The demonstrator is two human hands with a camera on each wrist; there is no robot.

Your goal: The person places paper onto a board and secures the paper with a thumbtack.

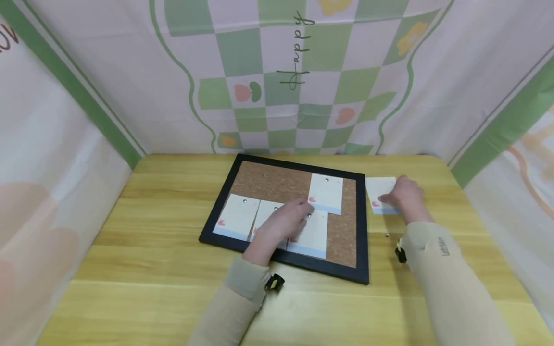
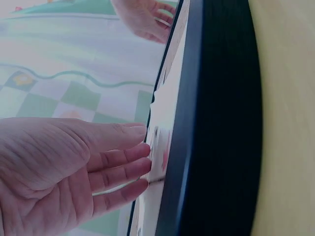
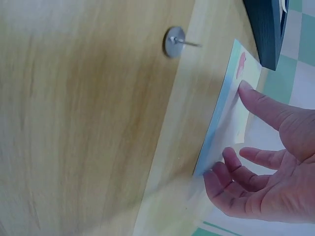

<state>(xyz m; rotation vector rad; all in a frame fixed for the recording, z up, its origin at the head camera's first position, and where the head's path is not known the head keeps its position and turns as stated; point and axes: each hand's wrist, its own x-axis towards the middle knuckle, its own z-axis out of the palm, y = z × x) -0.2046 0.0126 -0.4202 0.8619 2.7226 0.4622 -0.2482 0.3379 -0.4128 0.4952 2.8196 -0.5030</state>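
A black-framed corkboard (image 1: 342,250) lies on the table, with several white cards bearing a pink motif and blue lower band. One pinned card (image 1: 326,192) is at its upper right, another card (image 1: 237,216) at its lower left. My left hand (image 1: 281,223) rests over the lower middle cards, partly hiding them; in the left wrist view its fingers (image 2: 120,172) extend to the card surface. Right of the board, a loose white card (image 1: 381,187) lies on the table. My right hand (image 3: 275,162) spans it, thumb touching its face and bent fingers at the far edge.
A loose thumbtack (image 3: 174,42) lies point up on the wooden table (image 1: 151,288), near my right wrist. A printed curtain (image 1: 281,57) with green checks hangs behind the table. Fabric also hangs along both sides.
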